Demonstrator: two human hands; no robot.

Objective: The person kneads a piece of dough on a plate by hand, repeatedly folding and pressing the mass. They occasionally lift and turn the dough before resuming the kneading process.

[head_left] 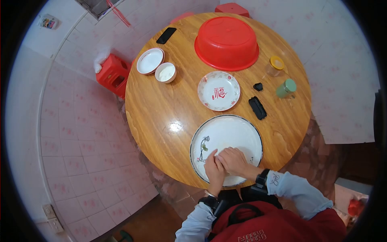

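A large round white tray (229, 131) with a dark rim and a painted plant lies at the near edge of the table. Over its lower part, my left hand (215, 167) and my right hand (235, 161) are pressed together. The fingers of my right hand are curled, and those of my left hand are bent beside them. Whatever may lie beneath or between the two hands is hidden. Just beyond the tray sits a white plate (219, 91) with a red design.
On the round wooden table (157, 121) are an upturned red basin (227, 42), stacked plates (150, 60), a bowl of white powder (166, 73), a phone (166, 35), a yellow-lidded jar (275, 66), a green-topped bottle (286, 88) and a black case (257, 108). A red stool (113, 74) stands left.
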